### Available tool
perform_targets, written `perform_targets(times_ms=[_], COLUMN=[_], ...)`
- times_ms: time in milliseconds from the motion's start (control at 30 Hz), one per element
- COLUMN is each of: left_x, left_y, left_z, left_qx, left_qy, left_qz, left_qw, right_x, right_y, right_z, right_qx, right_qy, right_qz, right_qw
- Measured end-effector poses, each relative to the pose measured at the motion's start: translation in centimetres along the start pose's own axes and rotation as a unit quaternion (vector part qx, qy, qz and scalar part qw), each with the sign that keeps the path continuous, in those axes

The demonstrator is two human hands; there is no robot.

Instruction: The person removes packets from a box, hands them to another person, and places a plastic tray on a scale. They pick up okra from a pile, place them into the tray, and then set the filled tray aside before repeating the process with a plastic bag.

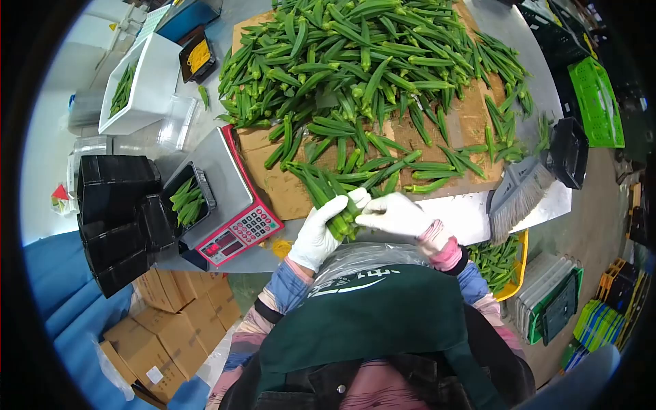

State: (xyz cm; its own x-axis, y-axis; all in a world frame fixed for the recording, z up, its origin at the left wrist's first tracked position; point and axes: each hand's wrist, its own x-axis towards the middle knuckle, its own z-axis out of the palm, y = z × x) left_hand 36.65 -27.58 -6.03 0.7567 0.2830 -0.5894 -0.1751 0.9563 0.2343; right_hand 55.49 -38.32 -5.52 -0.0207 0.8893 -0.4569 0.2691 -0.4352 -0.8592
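Observation:
My left hand [320, 231], in a white glove, is wrapped round a bunch of green okra [329, 193], with the stem ends toward me. My right hand [395, 214], also gloved in white, meets the bunch from the right with its fingertips pressed together. What those fingertips pinch, if anything, is hidden. Just beyond both hands spreads a large heap of loose okra [335, 61] on flattened cardboard [283, 195]. Left of my hands stands a red and grey scale [229, 184], with a black tray [207, 188] of okra on it.
Stacked black trays [116, 178] stand at the left. Behind them are a white foam box [147, 85] and a black tray of yellow rubber bands [198, 56]. A brush [521, 195] lies at the right table edge, above a yellow crate [521, 266] of okra. Cardboard boxes [160, 335] are below left.

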Motion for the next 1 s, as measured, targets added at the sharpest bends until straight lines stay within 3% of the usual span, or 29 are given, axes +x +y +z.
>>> perform_targets(times_ms=[33,67,100,167,233,300,433,500,567,600,633,700,767,867,1000], left_x=[-0.7,-1.8,-2.2,-3.0,-3.5,-4.0,-4.7,-5.1,-5.5,-5.6,-5.7,-5.8,-6.0,-6.4,-7.1], left_y=[0.3,0.2,0.5,1.4,1.9,2.5,2.7,2.7,2.7,2.7,2.8,3.1,3.4,3.8,4.5], left_z=[0.4,1.2,0.6,-1.4,-1.9,-1.5,-1.2,-1.4,-1.9,-2.2,-2.5,-3.0,-3.2,-3.2,-3.2], left_qx=[-0.002,-0.031,-0.039,-0.052,-0.054,-0.064,-0.038,-0.041,-0.043,-0.039,-0.038,-0.039,-0.040,-0.038,-0.034], left_qy=[0.015,0.088,0.092,0.099,0.068,0.048,0.030,0.019,0.009,0.017,0.017,0.012,0.001,0.000,0.004], left_qz=[-0.009,0.028,0.036,0.053,0.081,0.097,0.111,0.110,0.107,0.107,0.107,0.104,0.095,0.081,0.064], left_qw=[1.000,0.995,0.994,0.992,0.993,0.992,0.993,0.993,0.993,0.993,0.993,0.994,0.995,0.996,0.997], right_x=[0.4,1.3,2.5,5.3,8.9,11.8,15.3,15.9,15.3,14.0,12.6,9.8,6.2,3.7,0.3], right_y=[-0.4,-0.1,0.6,2.5,3.9,3.4,3.5,4.1,5.0,4.5,4.0,3.6,2.7,4.1,2.4], right_z=[-0.5,-1.0,-1.3,-1.2,-1.6,-1.9,-0.9,-0.9,-0.8,-0.9,-1.1,-0.9,-0.7,1.1,2.6], right_qx=[0.086,0.076,0.066,-0.011,-0.189,-0.282,-0.420,-0.392,-0.354,-0.183,-0.003,0.222,0.321,0.403,0.343], right_qy=[-0.003,0.053,0.110,0.298,0.399,0.412,0.380,0.357,0.404,0.351,0.284,0.220,0.177,0.175,0.183], right_qz=[0.031,0.037,0.042,-0.038,-0.117,-0.159,-0.123,-0.086,-0.150,-0.095,-0.034,-0.027,0.005,-0.008,0.008], right_qw=[0.996,0.995,0.991,0.954,0.890,0.852,0.815,0.843,0.830,0.913,0.958,0.949,0.930,0.898,0.921])
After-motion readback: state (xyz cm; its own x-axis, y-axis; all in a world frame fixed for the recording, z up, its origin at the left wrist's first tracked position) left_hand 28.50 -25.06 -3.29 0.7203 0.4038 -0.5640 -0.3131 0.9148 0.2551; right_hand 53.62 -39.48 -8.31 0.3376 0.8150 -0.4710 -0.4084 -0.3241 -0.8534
